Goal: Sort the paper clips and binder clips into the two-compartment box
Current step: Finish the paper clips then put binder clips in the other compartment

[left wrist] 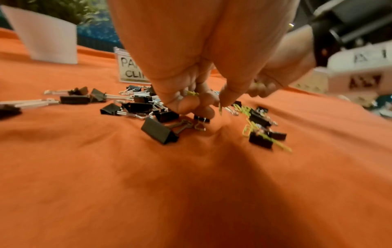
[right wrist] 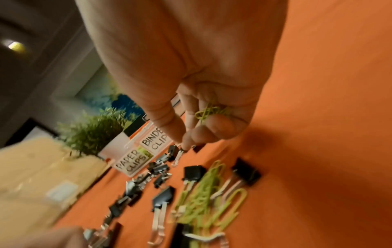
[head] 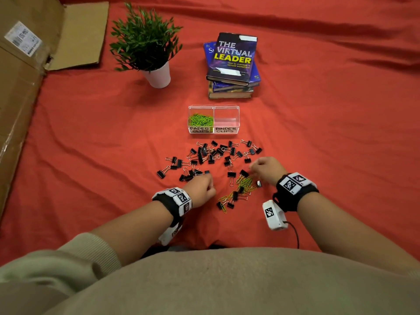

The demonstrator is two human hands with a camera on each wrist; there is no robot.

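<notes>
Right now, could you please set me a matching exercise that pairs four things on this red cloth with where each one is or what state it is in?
Things:
1. Clear plastic compartment labelled PAPER CLIPS
2. Clear plastic compartment labelled BINDER CLIPS
3. Black metal binder clips
4. Right hand

Places or states:
A. Scattered on the red cloth
B. Holds green wire paper clips in its grip
C. Has no clips inside
D. Holds a heap of green clips

Pairs: 1-D, 2-C, 3-A, 4-B
</notes>
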